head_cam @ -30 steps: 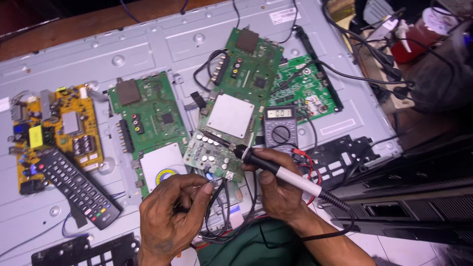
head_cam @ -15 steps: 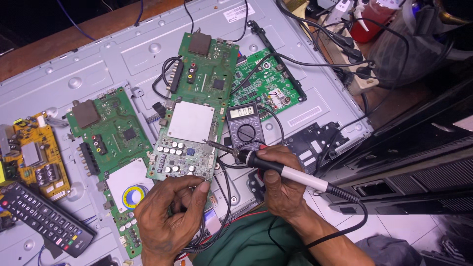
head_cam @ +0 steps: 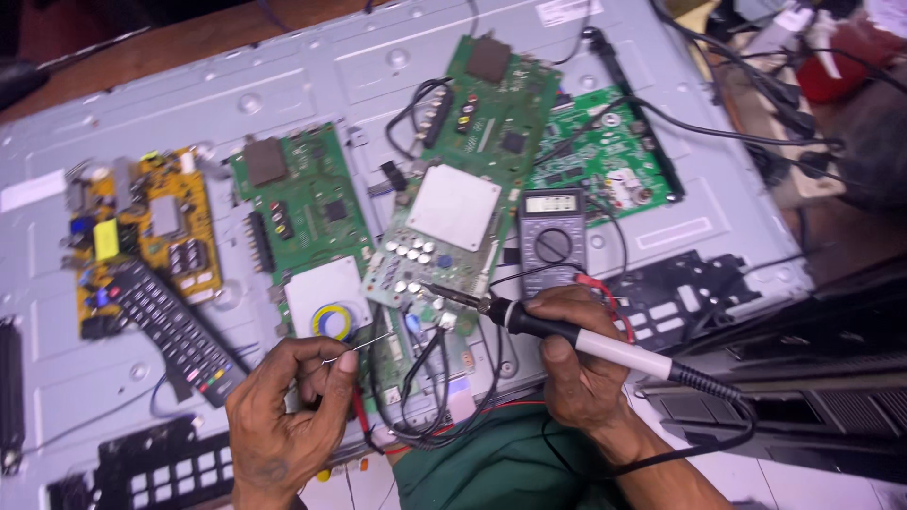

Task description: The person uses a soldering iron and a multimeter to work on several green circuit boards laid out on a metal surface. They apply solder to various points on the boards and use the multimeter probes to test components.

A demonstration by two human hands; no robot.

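Right hand (head_cam: 581, 364) gripping soldering iron (head_cam: 567, 332), left hand (head_cam: 283, 406) pinching solder wire (head_cam: 354, 347): bring wire to tip at centre-frame board (head_cam: 444, 241), steady wrists.

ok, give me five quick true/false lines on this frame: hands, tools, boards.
1. The right hand holds a soldering iron with its tip toward a green circuit board. True.
2. The left hand holds the remote control. False: it pinches a thin solder wire; the remote control lies untouched on the metal panel.
3. A grey multimeter lies just above the right hand. True.
4. The yellow circuit board sits right of the multimeter. False: it lies far to the left, above the remote control.
5. The soldering iron has a fully black handle. False: black grip, white body.
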